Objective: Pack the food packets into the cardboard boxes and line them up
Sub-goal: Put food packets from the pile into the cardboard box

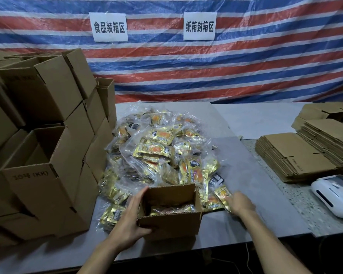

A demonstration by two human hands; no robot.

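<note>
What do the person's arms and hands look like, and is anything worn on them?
Bare throughout: left hand, right hand, left forearm and right forearm show no sleeves, gloves, rings or watch. The right hand is motion-blurred.

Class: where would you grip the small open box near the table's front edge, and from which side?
Grip the box by its short side walls, coming from left and right: the open top leaves upright rims to clasp, as the left hand shows.
</note>
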